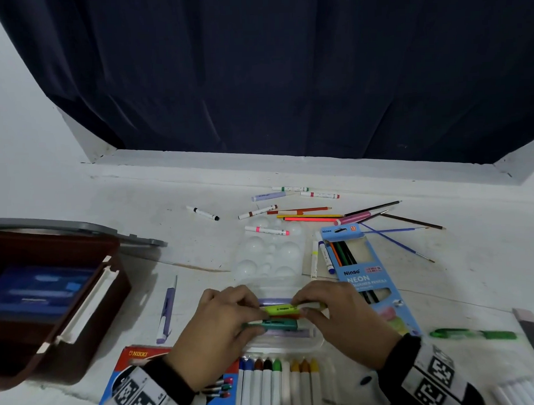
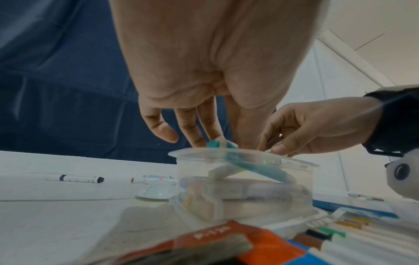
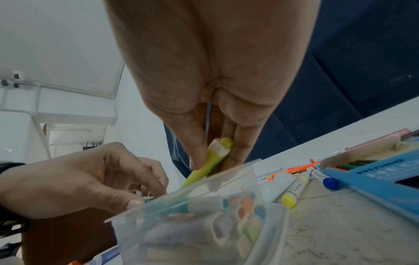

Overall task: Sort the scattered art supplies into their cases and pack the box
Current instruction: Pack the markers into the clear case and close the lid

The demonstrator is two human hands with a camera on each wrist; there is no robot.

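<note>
A clear plastic case (image 1: 284,344) near the table's front edge holds several pastel highlighters. My left hand (image 1: 257,320) pinches one end of a teal highlighter (image 1: 274,324), which leans tilted over the case rim (image 2: 254,167). Opposite it, my right hand (image 1: 300,308) pinches a yellow highlighter (image 1: 278,309) between thumb and fingers, slanting into the case (image 3: 212,158). Both hands meet above the case. Their palms hide part of the case's inside in the head view.
A brown box (image 1: 81,302) with a blue case inside stands at the left. A white palette (image 1: 270,256), scattered markers (image 1: 266,230), pencils (image 1: 311,216) and brushes lie behind. A blue pencil box (image 1: 370,279), green pen (image 1: 473,334), purple pen (image 1: 166,312) and crayons (image 1: 278,383) surround the hands.
</note>
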